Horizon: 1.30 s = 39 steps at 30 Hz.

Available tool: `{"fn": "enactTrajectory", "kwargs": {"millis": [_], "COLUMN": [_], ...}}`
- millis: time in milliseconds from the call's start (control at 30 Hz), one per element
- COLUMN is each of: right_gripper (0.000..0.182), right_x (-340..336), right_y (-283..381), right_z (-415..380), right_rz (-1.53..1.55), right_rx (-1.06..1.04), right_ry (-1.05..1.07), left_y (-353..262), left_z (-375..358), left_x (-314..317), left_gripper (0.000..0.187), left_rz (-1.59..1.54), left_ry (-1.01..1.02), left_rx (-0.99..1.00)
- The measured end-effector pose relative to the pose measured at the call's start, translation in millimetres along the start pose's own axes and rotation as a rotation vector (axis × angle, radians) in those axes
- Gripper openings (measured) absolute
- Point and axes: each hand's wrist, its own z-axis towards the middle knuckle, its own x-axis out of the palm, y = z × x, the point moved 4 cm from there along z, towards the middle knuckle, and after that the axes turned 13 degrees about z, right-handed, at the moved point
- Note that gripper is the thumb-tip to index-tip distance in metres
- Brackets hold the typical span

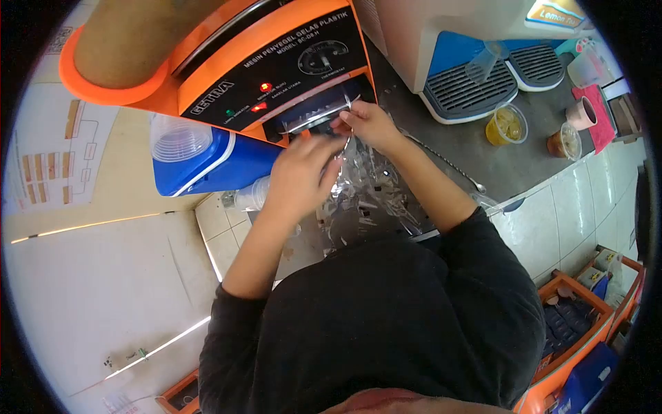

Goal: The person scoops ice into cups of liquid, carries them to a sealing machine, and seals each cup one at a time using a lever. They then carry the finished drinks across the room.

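Observation:
An orange and black cup sealing machine point(276, 76) stands in front of me, with red indicator lights lit on its panel. Clear plastic film point(355, 181) hangs crumpled from its front opening and spreads over the dark counter. My right hand point(372, 126) pinches the film's edge just under the opening, thumb against fingers. Beside it, my left hand point(300, 172) reaches across to the same strip, its fingers smeared by motion. A long twisted bar spoon point(448, 164) lies on the counter past my right wrist.
At right, a drink dispenser point(407, 52) has an upturned-looking clear cup point(486, 62) over its drip tray point(469, 93). A yellow iced drink point(507, 125) and a brown drink point(564, 142) stand near the counter edge. Clear stacked cups point(181, 141) sit left by a blue container point(200, 172).

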Motion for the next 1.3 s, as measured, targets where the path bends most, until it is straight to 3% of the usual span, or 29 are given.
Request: {"fn": "enactTrajectory", "kwargs": {"millis": [67,233,367,400,467,600,700,800,867,900,933,967,1033,1133,1267,1300], "right_gripper": [0.032,0.043,0.049,0.042,0.032,0.023,0.029,0.033,0.035,0.037,0.014,0.008,0.009,0.007,0.008,0.009], "right_x": [-4.8,-12.9,-12.8,-16.4,-1.9,67.4,104.4,121.8,114.0,114.2,128.0,99.9,100.7,106.3,106.3,106.4], "right_y": [-0.8,1.0,31.4,55.4,128.4,274.1,359.8,411.5,420.2,414.8,398.4,384.2,372.7,365.7,365.2,365.1], "right_z": [-3.3,-13.2,-28.2,-31.8,-45.9,-44.4,42.7,125.5,145.9,121.7,63.7,52.0,27.5,4.5,-2.4,0.6], "right_rz": [0.168,0.166,-0.361,-0.815,-0.210,-0.233,-0.118,-0.118,-0.162,-0.074,0.172,0.309,0.251,0.276,0.325,0.322], "right_rx": [0.049,0.093,0.155,0.056,-0.155,-1.069,-1.027,-0.837,-0.839,-0.881,-0.821,-0.870,-0.978,-1.069,-1.084,-1.084], "right_ry": [0.008,0.009,0.145,0.194,0.065,-0.037,-0.172,-0.137,-0.116,-0.068,-0.033,0.151,0.002,0.081,0.196,0.183], "left_y": [15.2,34.4,32.9,36.1,38.9,39.0,38.7,38.7,40.0,39.7,39.8,41.9,39.1,33.9,29.2,33.5], "left_z": [36.1,55.1,53.6,54.9,59.3,54.3,52.1,49.6,47.7,46.0,47.2,48.3,47.6,42.0,39.0,40.6], "left_x": [21.4,57.9,64.9,70.2,72.7,75.4,77.5,78.2,77.8,79.1,81.7,85.3,77.8,81.2,73.6,75.7], "left_gripper": [0.030,0.050,0.053,0.050,0.048,0.047,0.050,0.051,0.052,0.052,0.052,0.052,0.051,0.047,0.040,0.041], "left_rz": [0.125,0.153,0.253,0.277,0.361,0.349,0.379,0.387,0.380,0.398,0.415,0.434,0.326,0.319,0.312,0.289], "left_ry": [-0.172,-0.159,-0.165,-0.134,-0.136,-0.225,-0.228,-0.187,-0.198,-0.190,-0.190,-0.183,-0.259,-0.162,-0.360,-0.290], "left_rx": [0.049,0.100,0.149,0.149,0.174,0.180,0.173,0.161,0.166,0.170,0.170,0.166,0.181,0.081,0.133,0.117]}}
